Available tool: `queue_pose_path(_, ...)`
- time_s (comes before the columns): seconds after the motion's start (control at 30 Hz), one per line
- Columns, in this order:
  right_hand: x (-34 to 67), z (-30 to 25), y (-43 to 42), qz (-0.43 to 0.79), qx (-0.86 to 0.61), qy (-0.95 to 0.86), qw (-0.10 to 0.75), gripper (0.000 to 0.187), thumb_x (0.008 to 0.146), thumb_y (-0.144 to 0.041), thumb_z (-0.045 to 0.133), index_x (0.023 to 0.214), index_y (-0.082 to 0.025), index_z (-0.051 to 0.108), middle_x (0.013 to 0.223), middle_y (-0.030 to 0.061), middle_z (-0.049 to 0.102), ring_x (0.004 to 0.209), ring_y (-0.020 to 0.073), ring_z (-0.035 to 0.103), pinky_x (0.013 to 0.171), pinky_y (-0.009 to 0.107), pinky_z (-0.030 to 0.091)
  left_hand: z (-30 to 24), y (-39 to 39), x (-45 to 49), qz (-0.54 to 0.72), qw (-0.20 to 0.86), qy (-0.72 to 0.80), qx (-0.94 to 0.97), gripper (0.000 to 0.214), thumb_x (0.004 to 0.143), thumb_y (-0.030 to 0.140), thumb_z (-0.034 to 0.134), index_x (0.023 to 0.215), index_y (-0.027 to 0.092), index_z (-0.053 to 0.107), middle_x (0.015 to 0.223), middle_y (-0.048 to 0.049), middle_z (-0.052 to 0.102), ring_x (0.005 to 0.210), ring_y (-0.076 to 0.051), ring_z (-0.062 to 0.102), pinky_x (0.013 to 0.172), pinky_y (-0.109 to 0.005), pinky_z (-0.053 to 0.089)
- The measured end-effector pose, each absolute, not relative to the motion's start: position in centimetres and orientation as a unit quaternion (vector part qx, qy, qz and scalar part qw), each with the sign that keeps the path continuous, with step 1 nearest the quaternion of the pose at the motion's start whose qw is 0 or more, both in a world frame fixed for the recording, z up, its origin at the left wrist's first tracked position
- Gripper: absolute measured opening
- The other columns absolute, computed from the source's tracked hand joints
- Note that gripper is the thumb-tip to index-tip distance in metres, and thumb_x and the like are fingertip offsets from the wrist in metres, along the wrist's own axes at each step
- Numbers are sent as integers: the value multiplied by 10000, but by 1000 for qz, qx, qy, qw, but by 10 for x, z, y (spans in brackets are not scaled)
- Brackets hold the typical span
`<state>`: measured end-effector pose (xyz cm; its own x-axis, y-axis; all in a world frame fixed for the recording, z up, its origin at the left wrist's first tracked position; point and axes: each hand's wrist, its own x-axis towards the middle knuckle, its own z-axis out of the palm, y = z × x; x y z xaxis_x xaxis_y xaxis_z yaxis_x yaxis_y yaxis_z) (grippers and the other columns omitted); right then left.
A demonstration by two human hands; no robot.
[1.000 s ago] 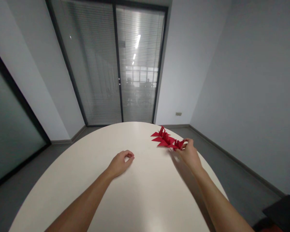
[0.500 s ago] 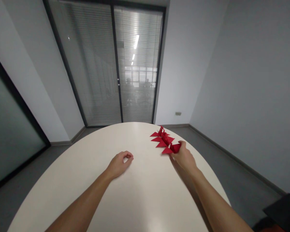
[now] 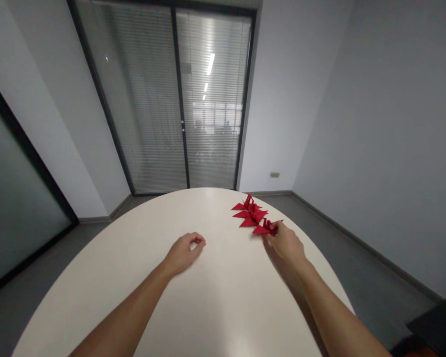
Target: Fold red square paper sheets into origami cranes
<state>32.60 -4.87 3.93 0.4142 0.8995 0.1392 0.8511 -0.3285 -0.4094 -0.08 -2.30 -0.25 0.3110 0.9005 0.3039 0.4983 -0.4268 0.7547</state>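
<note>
On the right part of the white round table point(image 3: 211, 307), several red origami cranes point(image 3: 248, 215) stand in a close row running toward the far edge. My right hand point(image 3: 288, 244) is closed on the nearest red origami crane point(image 3: 263, 228), its fingers and thumb pinching its right side. One pointed wing sticks out to the left, while my fingers cover part of the body. My left hand point(image 3: 186, 253) rests on the tabletop left of the cranes. Its thumb and fingertips meet in a loop with nothing visible in it.
Beyond the table's far edge stand glass doors with blinds point(image 3: 213, 109) in a dark frame. A grey wall point(image 3: 386, 148) rises on the right, and a dark object point(image 3: 436, 325) is at the lower right, past the table edge.
My right hand has shifted the nearest crane slightly to the right, and its wing has turned a little. My left hand has stayed still.
</note>
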Motion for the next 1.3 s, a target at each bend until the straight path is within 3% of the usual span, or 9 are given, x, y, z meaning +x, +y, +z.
queue_pose_path(0.4,322,45,-54,56,-782,-569,249,190,831,-397,607,934,-238,628,888,66,712,819,258,658,583,288,342,-1,-24,1,361,273,461,763,211,876,375,589,864,215,725,902,-58,745,885,-232,661,824,-321,466)
queue_pose_path(0.8,322,43,-53,56,-780,-578,232,150,829,-340,604,930,-232,630,890,73,718,817,249,653,587,280,319,1,-25,2,347,265,468,769,217,889,368,570,866,213,720,914,-58,737,901,-232,655,836,-322,457)
queue_pose_path(1.3,320,37,-47,48,-813,-554,174,227,849,-344,559,1031,-221,615,991,107,719,910,283,675,592,288,355,2,-25,1,335,265,471,772,238,904,372,544,883,203,711,930,-55,734,909,-221,649,850,-324,456)
